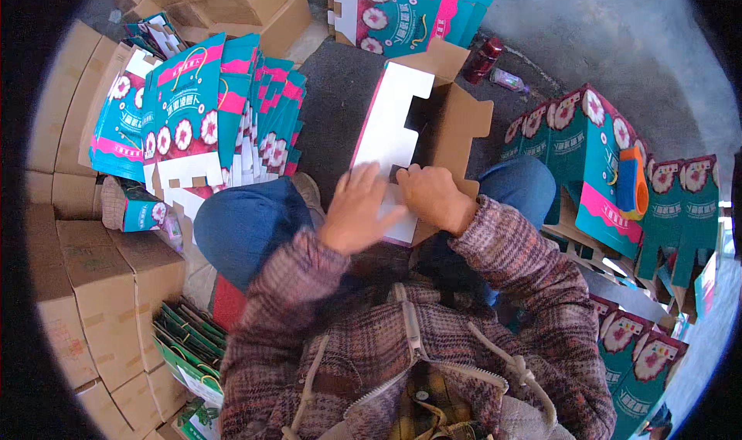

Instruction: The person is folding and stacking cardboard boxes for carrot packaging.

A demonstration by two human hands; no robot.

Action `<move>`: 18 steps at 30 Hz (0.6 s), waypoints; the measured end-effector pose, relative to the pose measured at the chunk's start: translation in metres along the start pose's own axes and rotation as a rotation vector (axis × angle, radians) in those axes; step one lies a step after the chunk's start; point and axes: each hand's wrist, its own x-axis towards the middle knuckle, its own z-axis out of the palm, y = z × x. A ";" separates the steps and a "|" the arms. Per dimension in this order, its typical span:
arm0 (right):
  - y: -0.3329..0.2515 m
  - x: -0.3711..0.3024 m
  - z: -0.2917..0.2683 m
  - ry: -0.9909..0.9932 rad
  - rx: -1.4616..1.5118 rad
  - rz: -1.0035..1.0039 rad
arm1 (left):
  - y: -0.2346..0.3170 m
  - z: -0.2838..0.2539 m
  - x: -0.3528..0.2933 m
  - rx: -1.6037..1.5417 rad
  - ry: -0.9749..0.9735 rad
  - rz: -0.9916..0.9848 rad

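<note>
Between my knees stands a cardboard gift box (390,119), its white bottom flap with notches turned toward me and its brown flaps standing up around a dark opening. My left hand (359,212), slightly blurred, lies over the near end of the white flap with fingers stretched out. Just beside it, my right hand (437,196) is curled closed at the notched edge of that flap. Its fingertips are hidden, though they appear to grip the cardboard.
Flat, unfolded teal-and-pink cartons (185,123) lean fanned out at the left; more flat cartons (425,11) lie ahead. Folded teal boxes (595,169) stand right, with an orange-and-blue tape dispenser (631,185) on one. Brown shipping boxes (97,285) are stacked left. A red bottle (483,59) lies beyond.
</note>
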 end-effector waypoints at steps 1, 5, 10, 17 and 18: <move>0.000 0.002 -0.005 0.009 0.051 0.056 | 0.010 0.000 -0.010 0.001 0.000 -0.004; 0.038 0.018 -0.058 0.166 0.057 0.214 | 0.033 0.009 -0.028 -0.074 0.141 -0.100; 0.150 0.069 -0.074 0.584 0.004 0.420 | 0.042 0.020 -0.032 0.036 0.121 -0.007; 0.175 0.081 -0.034 -0.080 1.214 0.177 | 0.062 0.032 -0.033 -0.107 0.001 0.030; 0.179 0.079 -0.032 -0.079 1.214 0.181 | 0.068 0.032 -0.030 -0.157 0.030 0.005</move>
